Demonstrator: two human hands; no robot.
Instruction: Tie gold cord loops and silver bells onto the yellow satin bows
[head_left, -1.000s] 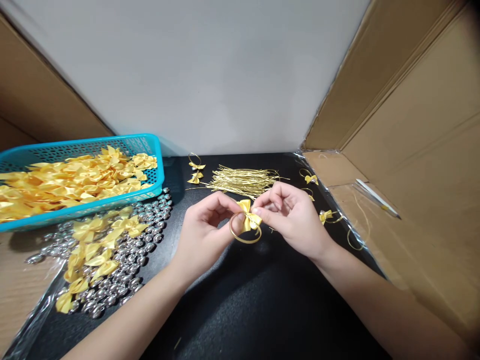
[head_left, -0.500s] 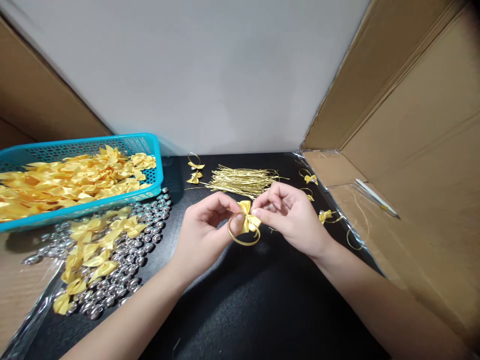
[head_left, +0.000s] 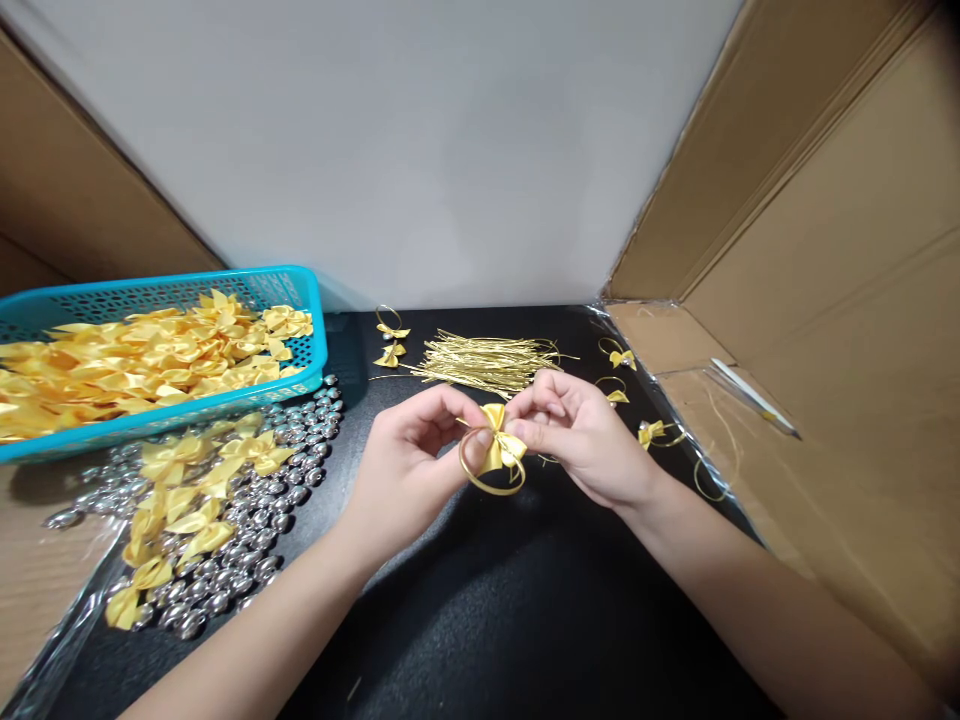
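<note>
A yellow ribbon bow [head_left: 495, 458] is held up over the black table between my two hands. My left hand [head_left: 420, 455] pinches the bow's left side together with a gold cord loop [head_left: 499, 490], which hangs in front of the bow. From the other side, the thumb and index finger of my right hand [head_left: 574, 435] close on the bow's right edge. Whatever lies between the fingertips, such as the cord's ends, is hidden. Just behind the hands lies a bundle of gold cords [head_left: 487, 360].
To the left, a turquoise basket [head_left: 325, 340] holds many yellow bows. Silver beads [head_left: 255, 540] and loose bows [head_left: 199, 520] spread before it. Bows with cord loops lie at the back [head_left: 390, 352] and right [head_left: 651, 432]. A white pen-like tool [head_left: 754, 398] rests on cardboard at right.
Both hands, with the bow and its loop between them, have shifted very slightly right and down. The grip looks the same, and the things around have stayed put.
</note>
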